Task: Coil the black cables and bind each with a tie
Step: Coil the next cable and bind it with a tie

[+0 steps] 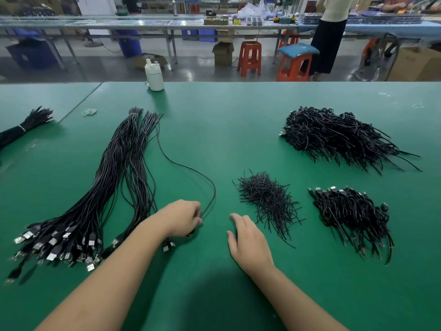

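Note:
A long bundle of straight black USB cables (114, 177) lies on the left of the green table, plugs toward me. One single cable (191, 169) curves out from it to the right and runs into my left hand (183, 217), whose fingers are closed on it near the plug end. My right hand (248, 242) rests flat on the table, fingers apart, holding nothing. A small heap of black ties (267, 199) lies just right of it. Coiled, bound cables sit in a near pile (350, 216) and a larger far pile (338, 134).
A white bottle (154, 76) stands at the table's far edge. Another tied cable bundle (23, 126) lies at far left, with rubber bands (89, 112) nearby. Beyond the table are red stools, workbenches and a standing person (330, 32).

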